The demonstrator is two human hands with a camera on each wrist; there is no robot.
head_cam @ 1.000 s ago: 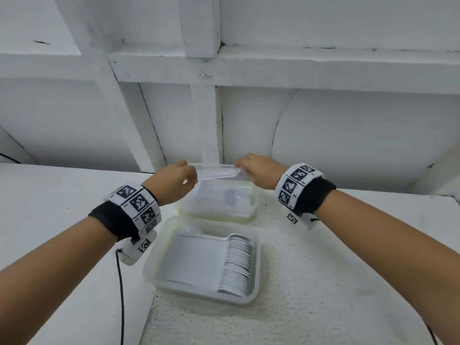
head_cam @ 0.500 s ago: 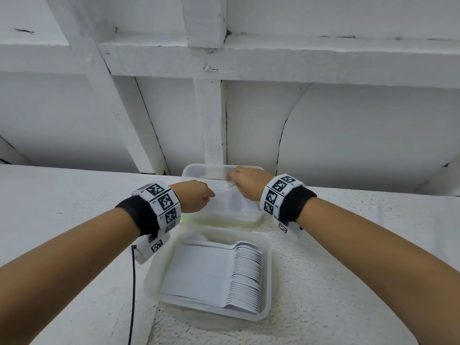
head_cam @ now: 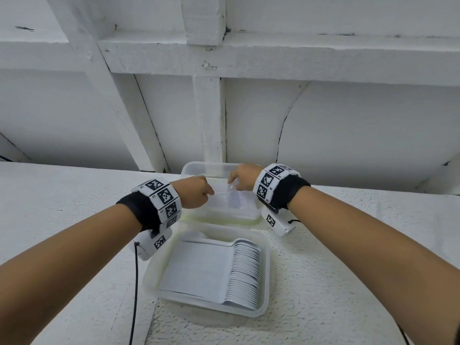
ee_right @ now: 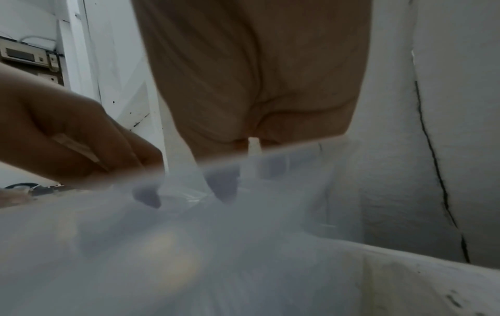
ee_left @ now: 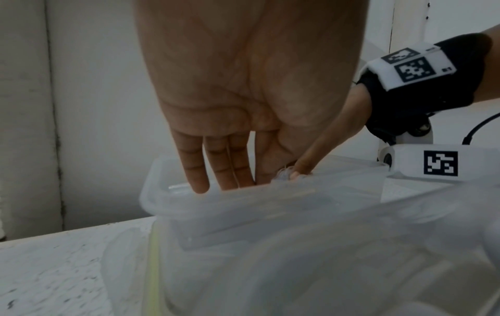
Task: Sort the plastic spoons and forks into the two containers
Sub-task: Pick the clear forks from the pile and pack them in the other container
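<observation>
While a white painted wall [head_cam: 348, 135] of boards and beams fills the background, a rough white table [head_cam: 323, 282] runs beneath it, and two bare forearms reach forward over it. Each wrist wears a black band [head_cam: 288, 190] carrying white blocks printed with black square codes.

Closest to the person sits the near container [head_cam: 265, 270], a clear shallow tub. Inside it lies a neat row of white plastic spoons [head_cam: 245, 272], overlapped like shingles, bowls to the right and handles to the left.

Just behind it, touching or nearly touching, stands the far container [head_cam: 196, 168], also clear, close to the wall. Both hands meet over this tub.

The left hand [head_cam: 194, 192] is curled at the tub's left side, fingertips pinched on one end of a small bundle of clear plastic pieces [head_cam: 227, 192]. The wrist view shows its fingers [ee_left: 200, 171] pointing down past the rim. The right hand [head_cam: 242, 176] pinches the other end of the same bundle from the right, fingers bent downward. The bundle is held across the open tub, low inside its rim; whether it is forks cannot be told, since the plastic is see-through and blurred.
</observation>
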